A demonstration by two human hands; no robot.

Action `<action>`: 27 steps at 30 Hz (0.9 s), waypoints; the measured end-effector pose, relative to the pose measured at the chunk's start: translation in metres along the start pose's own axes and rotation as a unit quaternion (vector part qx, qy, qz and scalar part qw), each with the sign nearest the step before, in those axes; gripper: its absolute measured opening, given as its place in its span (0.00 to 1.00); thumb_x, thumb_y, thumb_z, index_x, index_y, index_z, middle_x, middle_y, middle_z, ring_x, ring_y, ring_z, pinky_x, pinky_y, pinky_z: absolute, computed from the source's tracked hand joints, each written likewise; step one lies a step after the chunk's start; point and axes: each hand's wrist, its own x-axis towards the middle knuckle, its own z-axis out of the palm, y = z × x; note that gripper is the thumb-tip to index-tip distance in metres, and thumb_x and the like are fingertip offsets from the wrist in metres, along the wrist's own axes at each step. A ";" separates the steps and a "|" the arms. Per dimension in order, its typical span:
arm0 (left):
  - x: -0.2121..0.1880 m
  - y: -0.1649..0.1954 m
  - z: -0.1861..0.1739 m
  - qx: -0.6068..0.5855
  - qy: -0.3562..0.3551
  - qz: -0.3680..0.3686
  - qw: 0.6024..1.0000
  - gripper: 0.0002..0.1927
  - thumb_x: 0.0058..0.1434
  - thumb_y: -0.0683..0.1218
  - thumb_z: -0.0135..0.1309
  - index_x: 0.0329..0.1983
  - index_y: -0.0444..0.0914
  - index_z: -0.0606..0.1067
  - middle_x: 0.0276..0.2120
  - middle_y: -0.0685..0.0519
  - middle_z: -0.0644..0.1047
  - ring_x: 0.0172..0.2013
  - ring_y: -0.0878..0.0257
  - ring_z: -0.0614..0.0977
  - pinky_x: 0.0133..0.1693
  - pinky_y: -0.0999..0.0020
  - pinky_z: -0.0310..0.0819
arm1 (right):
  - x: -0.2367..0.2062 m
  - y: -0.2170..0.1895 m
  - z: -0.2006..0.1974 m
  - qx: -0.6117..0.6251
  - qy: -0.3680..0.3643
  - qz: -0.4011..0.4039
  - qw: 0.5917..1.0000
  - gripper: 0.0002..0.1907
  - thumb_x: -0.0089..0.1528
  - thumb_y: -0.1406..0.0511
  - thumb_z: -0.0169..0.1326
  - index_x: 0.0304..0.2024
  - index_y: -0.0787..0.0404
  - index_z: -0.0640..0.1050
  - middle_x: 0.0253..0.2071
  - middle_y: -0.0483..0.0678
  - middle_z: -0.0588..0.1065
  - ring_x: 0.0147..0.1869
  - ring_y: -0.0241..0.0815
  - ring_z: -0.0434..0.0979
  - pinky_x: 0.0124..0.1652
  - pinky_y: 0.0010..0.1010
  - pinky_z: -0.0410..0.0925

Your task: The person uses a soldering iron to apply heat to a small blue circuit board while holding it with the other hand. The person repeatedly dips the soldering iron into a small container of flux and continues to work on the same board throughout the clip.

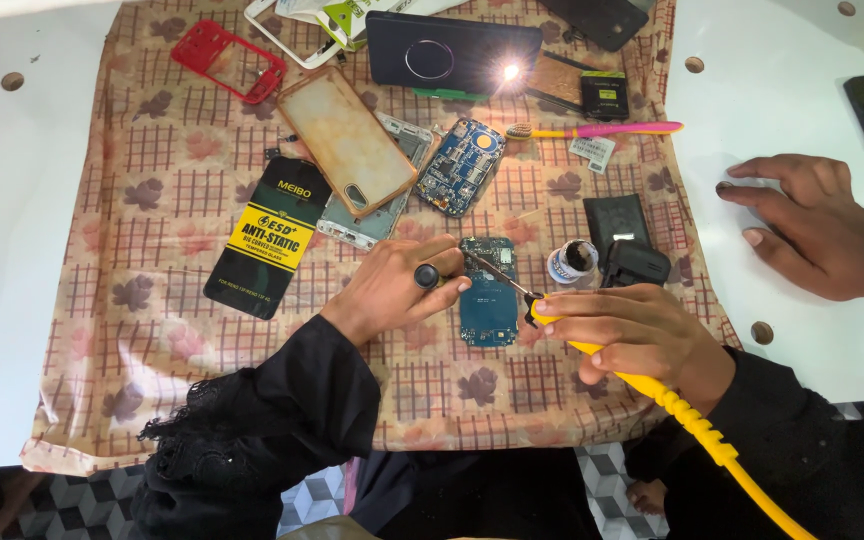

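Our right hand (pixel 632 335) is clamped on a yellow soldering iron (pixel 552 312), fingers wrapped together round its grip, the metal tip slanting up and left onto a blue circuit board (pixel 489 290) that lies flat on the cloth just beyond the fingertips. Our left hand (pixel 392 285), a dark ring (pixel 427 276) on one finger, rests at the board's left edge with its fingers close together, touching the upper corner; whether they pinch anything we cannot tell.

Just right of the iron's tip stands a small round pot (pixel 573 263), and beside it a black block (pixel 635 263). Farther up from our fingers lie a second blue board (pixel 460 166), a clear phone case (pixel 344 138) over a metal frame (pixel 399 200), a toothbrush (pixel 597 130) and a red frame (pixel 228 60). To the left sits a black-and-yellow packet (pixel 270 235). All of it rests on a leaf-patterned cloth (pixel 132 330). Another person's hand (pixel 812 225) lies spread on the white table (pixel 802 330), well apart to the right.

We judge the risks thus: the left fingertips sit very near the tip and could be burned if either hand slips; the board is only lightly pinned and could skid; the yellow cord (pixel 722 450) trailing off the edge could tug the iron aside; the pot could tip.
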 end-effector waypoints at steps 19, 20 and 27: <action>0.000 0.000 0.000 0.001 -0.002 0.004 1.000 0.13 0.67 0.52 0.54 0.34 0.38 0.74 0.32 0.53 0.75 0.29 0.53 0.80 0.33 0.56 0.74 | 0.014 -0.008 -0.005 0.034 -0.022 0.038 0.998 0.22 0.60 0.73 0.59 0.45 0.55 0.60 0.55 0.50 0.77 0.64 0.55 0.79 0.52 0.46 0.81; 0.000 0.000 0.000 0.001 0.000 0.005 1.000 0.13 0.67 0.52 0.55 0.34 0.38 0.74 0.32 0.53 0.75 0.29 0.52 0.80 0.33 0.56 0.74 | 0.015 -0.007 -0.005 0.031 -0.024 0.038 0.998 0.22 0.60 0.73 0.59 0.45 0.56 0.60 0.55 0.50 0.77 0.64 0.55 0.79 0.52 0.47 0.81; -0.001 0.000 0.000 0.002 0.002 0.006 1.000 0.13 0.67 0.52 0.54 0.34 0.38 0.74 0.32 0.53 0.75 0.29 0.53 0.80 0.34 0.56 0.74 | 0.011 -0.006 -0.002 0.020 -0.007 0.036 0.999 0.22 0.60 0.74 0.61 0.45 0.56 0.60 0.54 0.49 0.77 0.63 0.54 0.80 0.52 0.46 0.81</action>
